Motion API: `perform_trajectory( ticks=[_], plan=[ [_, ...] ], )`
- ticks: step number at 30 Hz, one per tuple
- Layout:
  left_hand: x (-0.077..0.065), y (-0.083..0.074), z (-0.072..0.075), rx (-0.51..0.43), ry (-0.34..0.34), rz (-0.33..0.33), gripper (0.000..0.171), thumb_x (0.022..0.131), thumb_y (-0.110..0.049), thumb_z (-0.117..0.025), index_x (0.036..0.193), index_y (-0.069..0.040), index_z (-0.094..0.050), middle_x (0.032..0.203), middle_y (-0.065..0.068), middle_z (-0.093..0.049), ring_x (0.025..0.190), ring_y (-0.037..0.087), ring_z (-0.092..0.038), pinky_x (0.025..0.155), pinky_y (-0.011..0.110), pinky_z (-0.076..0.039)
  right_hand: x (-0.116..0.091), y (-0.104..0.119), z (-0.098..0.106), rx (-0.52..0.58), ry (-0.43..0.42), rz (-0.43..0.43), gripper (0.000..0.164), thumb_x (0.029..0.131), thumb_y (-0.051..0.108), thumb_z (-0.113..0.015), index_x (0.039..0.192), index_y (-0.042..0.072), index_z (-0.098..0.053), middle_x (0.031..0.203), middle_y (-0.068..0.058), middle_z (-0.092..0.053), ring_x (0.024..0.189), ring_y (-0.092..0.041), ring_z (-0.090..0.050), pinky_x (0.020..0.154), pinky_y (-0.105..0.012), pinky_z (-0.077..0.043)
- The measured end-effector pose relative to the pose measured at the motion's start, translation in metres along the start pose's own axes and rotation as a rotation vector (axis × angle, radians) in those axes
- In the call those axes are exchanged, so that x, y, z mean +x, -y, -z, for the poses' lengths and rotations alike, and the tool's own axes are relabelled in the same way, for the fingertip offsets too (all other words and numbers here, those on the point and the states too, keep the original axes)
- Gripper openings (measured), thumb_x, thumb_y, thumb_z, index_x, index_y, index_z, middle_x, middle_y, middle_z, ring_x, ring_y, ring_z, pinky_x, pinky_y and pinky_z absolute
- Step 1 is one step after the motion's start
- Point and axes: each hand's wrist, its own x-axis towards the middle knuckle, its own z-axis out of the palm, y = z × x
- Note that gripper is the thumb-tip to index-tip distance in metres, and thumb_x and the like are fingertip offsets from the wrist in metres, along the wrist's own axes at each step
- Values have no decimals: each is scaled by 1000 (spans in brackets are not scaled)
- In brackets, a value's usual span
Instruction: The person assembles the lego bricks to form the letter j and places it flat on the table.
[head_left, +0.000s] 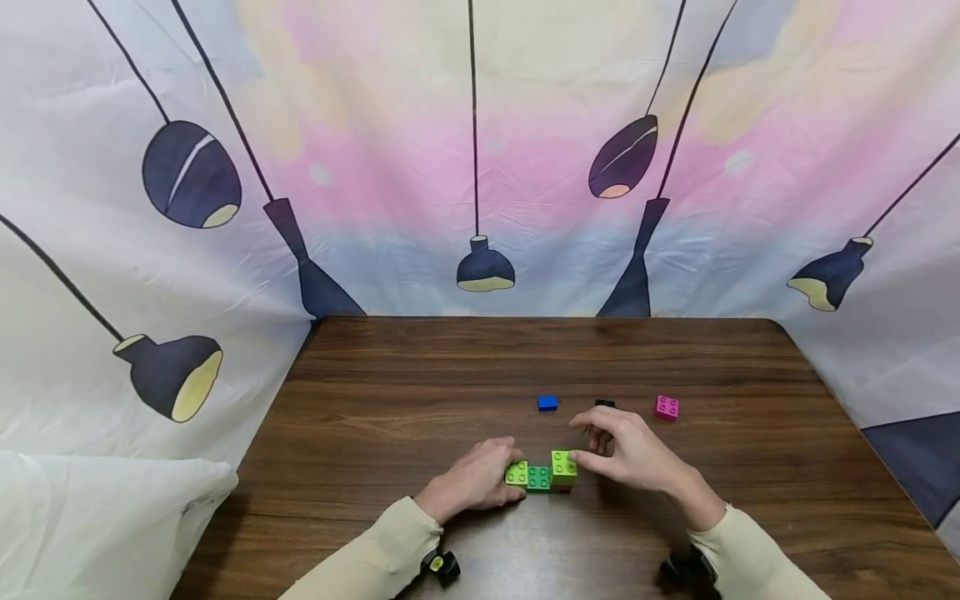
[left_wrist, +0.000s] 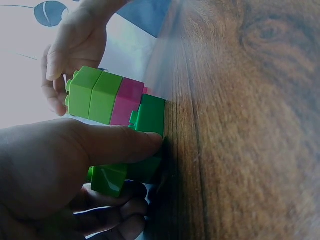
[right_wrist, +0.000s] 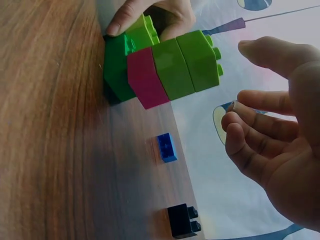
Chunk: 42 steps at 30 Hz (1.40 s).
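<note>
A toy-brick build stands on the table in front of me, with a dark green brick (head_left: 538, 477) at its base. At its left end sits a lime brick (head_left: 517, 473). A pink brick (right_wrist: 147, 77) with two lime bricks (right_wrist: 186, 65) stacked on it rises from the other end. My left hand (head_left: 477, 477) grips the low left end between thumb and fingers, the thumb (left_wrist: 145, 145) lying along the dark green side. Beside the tall stack, my right hand (head_left: 636, 450) holds nothing; its fingers are loosely bent and apart from the top studs in the right wrist view.
Beyond the build lie a blue brick (head_left: 547, 402), a black brick (head_left: 604, 403) partly covered by the right hand in the head view, and a loose pink brick (head_left: 667, 407). A printed cloth (head_left: 405, 208) hangs behind the wooden table (head_left: 390, 375). White fabric (head_left: 112, 517) bulges at the left.
</note>
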Motion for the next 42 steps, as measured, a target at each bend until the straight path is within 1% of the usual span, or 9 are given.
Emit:
perform_trajectory(
  ticks=[3,8,16,22,24,27,33,40,42],
  plan=[
    [0,0,0,-9,3,3,41,82,-32,-78,115,-10,-69,100,-1,-62,91,11,-59,77,24,-50,1,-3,2,-26,-26,-7,31,84,28,-77,112,22,-64,85,13,-60,69,0,-54,57,-23,-49],
    [0,1,-1,-14,-1,-6,38,81,-31,-79,112,-10,-70,94,-4,-58,82,6,-53,71,21,-47,2,-8,6,-55,-74,-16,30,83,26,-78,110,22,-65,88,13,-60,69,0,-54,56,-24,-49],
    [1,1,-1,-4,-7,-6,40,81,-32,-79,114,-11,-70,96,-3,-60,85,7,-56,72,22,-48,1,-20,12,-101,-126,-53,31,82,25,-79,110,20,-66,89,13,-60,71,-1,-54,57,-25,-49],
    [1,0,-2,-6,-7,-7,39,80,-32,-79,112,-11,-70,92,-5,-58,79,4,-51,68,20,-46,0,-25,17,-118,-126,-90,32,82,27,-79,110,18,-66,92,1,-65,72,-2,-56,60,-24,-50],
    [1,1,-2,-5,-4,-3,40,81,-32,-79,114,-11,-70,94,-4,-59,80,5,-53,69,21,-47,0,-27,19,-125,-127,-104,33,81,27,-79,110,16,-66,92,-2,-66,73,-2,-56,62,-25,-51],
    [1,1,-1,-6,1,3,40,82,-32,-78,115,-11,-70,96,-3,-60,83,7,-54,70,22,-48,0,-30,21,-144,-136,-118,34,81,27,-80,110,14,-67,89,-2,-66,72,-3,-56,62,-25,-51],
    [1,0,1,-11,6,14,43,82,-32,-78,118,-11,-69,102,-1,-62,92,11,-60,78,24,-51,0,-35,24,-189,-148,-130,36,80,27,-80,111,16,-66,85,0,-63,71,-3,-55,63,-25,-50],
    [0,-2,0,-2,10,26,43,81,-33,-78,117,-12,-69,103,-1,-62,94,12,-60,79,26,-52,-3,-40,26,-194,-145,-140,38,82,27,-79,113,9,-66,85,0,-62,73,-4,-54,64,-30,-51],
    [0,-2,1,-6,14,29,44,81,-33,-78,119,-12,-69,104,-1,-62,95,13,-61,80,26,-52,-3,-42,26,-192,-150,-146,38,81,27,-79,113,9,-66,85,-1,-63,73,-4,-55,64,-30,-51]
  ],
)
